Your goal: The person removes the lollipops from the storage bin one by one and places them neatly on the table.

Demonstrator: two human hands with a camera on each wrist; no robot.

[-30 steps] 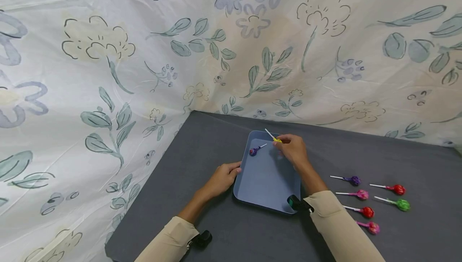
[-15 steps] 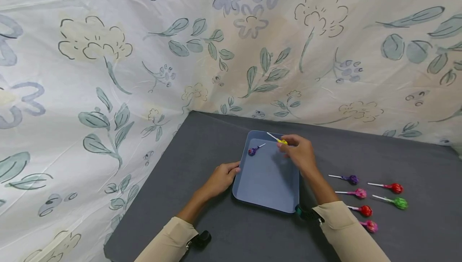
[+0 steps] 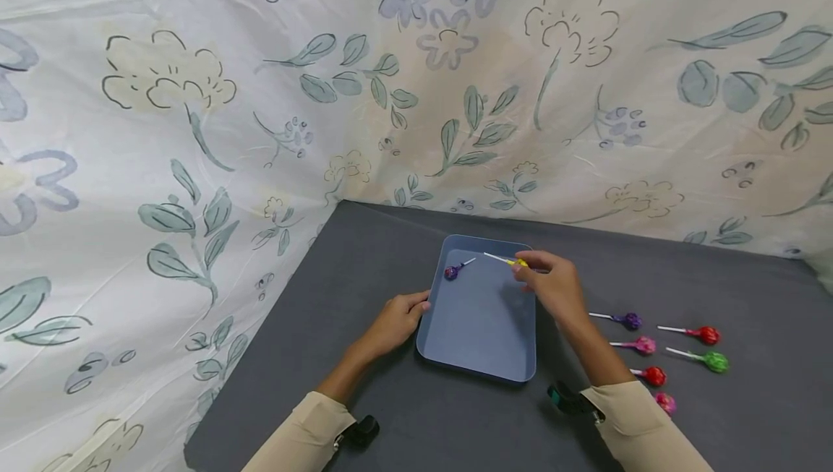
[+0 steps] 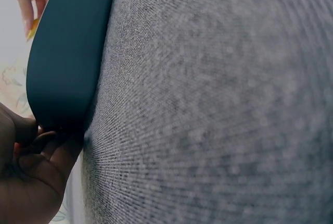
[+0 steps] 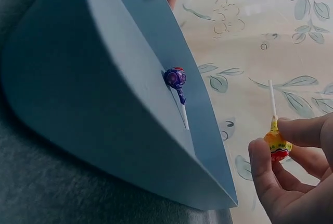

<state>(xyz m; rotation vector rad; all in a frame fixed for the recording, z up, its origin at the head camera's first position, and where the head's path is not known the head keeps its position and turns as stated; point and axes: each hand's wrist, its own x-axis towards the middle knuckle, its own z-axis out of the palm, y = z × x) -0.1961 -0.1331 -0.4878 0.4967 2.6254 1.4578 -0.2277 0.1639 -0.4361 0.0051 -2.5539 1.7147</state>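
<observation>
A yellow lollipop (image 5: 278,143) is pinched by its wrapped head between the thumb and fingers of my right hand (image 3: 552,285), above the far right part of the blue-grey tray (image 3: 481,327). Its white stick points left in the head view. My left hand (image 3: 395,324) grips the tray's left side, its thumb over the rim in the right wrist view. Inside the tray, near the far left corner, lies a purple lollipop (image 3: 452,272) with its stick toward the right. In the left wrist view the left hand (image 4: 36,177) holds the tray's wall from outside.
Right of the tray, on the dark grey table (image 3: 364,255), lie several lollipops: purple (image 3: 630,321), pink (image 3: 645,345), red (image 3: 707,335), green (image 3: 716,362) and others. My right sleeve (image 3: 644,421) partly covers the nearest ones. Floral cloth (image 3: 403,96) hangs behind and at left.
My right hand has shifted right and slightly nearer with the yellow lollipop, whose stick has tipped toward level. The left hand stays on the tray's side.
</observation>
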